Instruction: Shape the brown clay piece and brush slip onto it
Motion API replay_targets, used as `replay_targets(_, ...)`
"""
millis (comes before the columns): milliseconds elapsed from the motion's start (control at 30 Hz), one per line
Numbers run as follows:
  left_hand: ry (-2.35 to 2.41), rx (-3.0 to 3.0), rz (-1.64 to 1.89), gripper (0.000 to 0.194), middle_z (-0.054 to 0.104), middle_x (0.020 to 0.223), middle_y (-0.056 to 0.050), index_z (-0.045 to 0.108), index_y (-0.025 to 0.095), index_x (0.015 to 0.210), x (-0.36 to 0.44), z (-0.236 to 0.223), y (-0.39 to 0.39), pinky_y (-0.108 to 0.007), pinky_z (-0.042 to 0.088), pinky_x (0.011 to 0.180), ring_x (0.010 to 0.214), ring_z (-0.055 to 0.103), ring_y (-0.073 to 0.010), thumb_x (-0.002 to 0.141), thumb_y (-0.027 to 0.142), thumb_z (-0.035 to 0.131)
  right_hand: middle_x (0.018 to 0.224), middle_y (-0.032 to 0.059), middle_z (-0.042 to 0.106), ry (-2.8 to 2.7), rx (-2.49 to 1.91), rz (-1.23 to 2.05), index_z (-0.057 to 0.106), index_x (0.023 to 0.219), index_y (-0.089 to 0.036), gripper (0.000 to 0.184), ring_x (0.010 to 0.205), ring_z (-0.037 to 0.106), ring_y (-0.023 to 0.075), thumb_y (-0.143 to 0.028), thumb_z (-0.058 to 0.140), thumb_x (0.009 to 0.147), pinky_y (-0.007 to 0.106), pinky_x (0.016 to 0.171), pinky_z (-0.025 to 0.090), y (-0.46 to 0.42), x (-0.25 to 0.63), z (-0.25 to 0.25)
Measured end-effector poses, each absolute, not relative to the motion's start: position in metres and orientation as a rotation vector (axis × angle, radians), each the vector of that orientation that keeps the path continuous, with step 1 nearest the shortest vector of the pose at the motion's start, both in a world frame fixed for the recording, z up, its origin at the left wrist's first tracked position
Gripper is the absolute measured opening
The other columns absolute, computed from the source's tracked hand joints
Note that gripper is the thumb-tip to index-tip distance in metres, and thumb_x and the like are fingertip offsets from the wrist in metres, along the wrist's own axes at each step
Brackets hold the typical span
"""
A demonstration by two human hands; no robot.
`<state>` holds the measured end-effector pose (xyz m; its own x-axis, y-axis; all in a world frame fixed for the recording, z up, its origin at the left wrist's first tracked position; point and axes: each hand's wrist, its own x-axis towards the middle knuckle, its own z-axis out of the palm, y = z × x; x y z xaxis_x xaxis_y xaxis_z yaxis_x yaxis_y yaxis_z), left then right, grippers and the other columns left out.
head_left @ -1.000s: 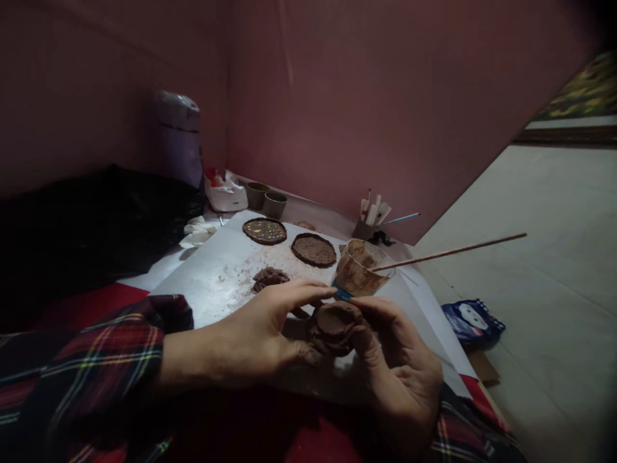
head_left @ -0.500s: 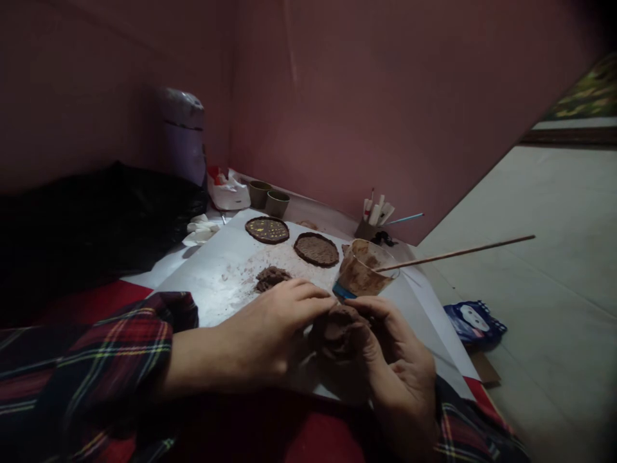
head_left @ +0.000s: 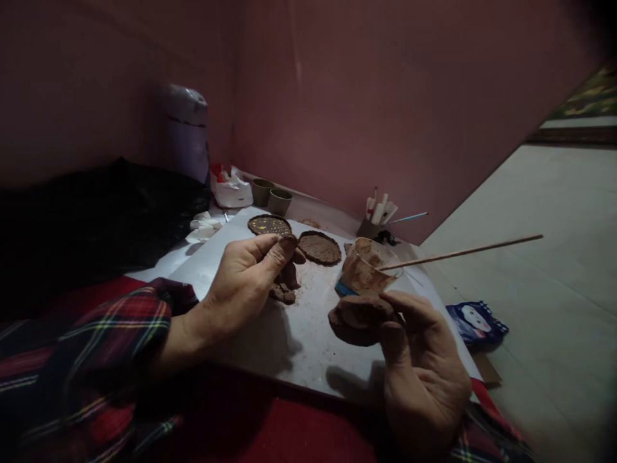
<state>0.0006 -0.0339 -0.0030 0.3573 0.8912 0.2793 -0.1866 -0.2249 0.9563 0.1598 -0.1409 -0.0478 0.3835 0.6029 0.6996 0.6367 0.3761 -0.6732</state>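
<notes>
My right hand (head_left: pixel 427 366) grips a rounded lump of brown clay (head_left: pixel 359 319) between thumb and fingers, held above the white paper. The lump has a hollow or fold in its upper face. To the left, my left hand (head_left: pixel 245 273) is raised, thumb and forefinger pinched on a small piece of brown clay (head_left: pixel 289 242). Behind and below those fingers is a crumbly clay pile (head_left: pixel 283 294), partly hidden by the hand. Farther back lie a flat clay disc with a raised rim (head_left: pixel 320 248) and a similar disc with yellow specks (head_left: pixel 268 225).
A clay-smeared clear cup (head_left: pixel 366 270) with a long thin stick (head_left: pixel 463 252) stands just beyond my right hand. Two small dark cups (head_left: pixel 280 202) and a holder of pens (head_left: pixel 380 212) stand by the wall. A black plastic bag (head_left: pixel 106 218) lies left; a blue packet (head_left: pixel 477 323) is at right.
My hands have come apart. My left hand has moved up and left, away from the lump, with a piece of clay pinched. My right hand still holds the lump, slightly farther right.
</notes>
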Motion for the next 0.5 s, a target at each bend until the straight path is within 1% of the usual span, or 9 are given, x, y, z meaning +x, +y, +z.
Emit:
replay_targets(100,0.688,1.437,1.101,0.03,0.061,0.059,0.0,0.062,0.014,0.071,0.001,-0.002,-0.034,-0.021,0.051,0.05,0.052,0.059,-0.0112,0.085,0.041,0.059,0.106,0.0051,0.059,-1.358,-1.364,-0.008,0.063,0.104,-0.026,0.017,0.096,0.06,0.0207,-0.026,0.058,0.088,0.037,0.082,0.049,-0.144,0.162,-0.051)
replay_targets(167,0.701,1.445,1.144,0.025,0.061,0.061,0.001,0.064,0.015,0.075,0.002,-0.002,-0.033,-0.021,0.052,0.051,0.053,0.06,-0.0113,0.084,0.038,0.06,0.108,0.0039,0.059,-1.369,-1.368,0.005,0.063,0.106,-0.027,0.019,0.097,0.06,0.0198,-0.025,0.058,0.088,0.036,0.083,0.048,-0.145,0.164,-0.052)
replay_targets(267,0.743,1.483,1.274,0.017,0.064,0.067,0.0,0.067,0.015,0.086,0.002,-0.003,-0.032,-0.021,0.053,0.055,0.061,0.062,-0.0119,0.085,0.03,0.059,0.109,0.004,0.059,-1.375,-1.352,-0.019,0.062,0.108,-0.027,0.02,0.099,0.059,0.0195,-0.025,0.056,0.089,0.035,0.084,0.048,-0.143,0.166,-0.053)
replay_targets(333,0.724,1.564,1.238,0.017,0.066,0.072,-0.001,0.069,0.015,0.092,0.001,-0.005,-0.03,-0.022,0.052,0.057,0.065,0.062,-0.013,0.084,0.028,0.06,0.104,0.0042,0.061,-1.481,-1.373,0.032,0.064,0.105,-0.025,0.019,0.093,0.061,0.0189,-0.025,0.058,0.088,0.033,0.079,0.049,-0.14,0.167,-0.051)
replay_targets(400,0.666,1.725,1.094,0.019,0.066,0.073,-0.002,0.07,0.015,0.089,0.0,-0.008,-0.028,-0.023,0.05,0.056,0.064,0.061,-0.0135,0.085,0.029,0.059,0.099,0.004,0.063,-1.572,-1.401,0.112,0.065,0.102,-0.024,0.017,0.085,0.063,0.0177,-0.025,0.06,0.086,0.031,0.072,0.051,-0.136,0.166,-0.048)
replay_targets(433,0.669,1.853,1.057,0.02,0.065,0.07,-0.002,0.071,0.014,0.078,-0.001,-0.008,-0.028,-0.024,0.049,0.058,0.065,0.06,-0.0135,0.085,0.028,0.059,0.098,0.0039,0.063,-1.596,-1.408,0.129,0.065,0.101,-0.023,0.016,0.083,0.063,0.0174,-0.025,0.061,0.086,0.03,0.07,0.051,-0.135,0.166,-0.047)
replay_targets(500,0.683,2.031,1.008,0.026,0.063,0.065,-0.003,0.07,0.013,0.066,-0.002,-0.01,-0.027,-0.025,0.047,0.06,0.065,0.058,-0.0142,0.085,0.027,0.058,0.097,0.0038,0.064,-1.584,-1.404,0.093,0.066,0.101,-0.024,0.017,0.084,0.064,0.0178,-0.025,0.062,0.085,0.03,0.07,0.052,-0.135,0.165,-0.046)
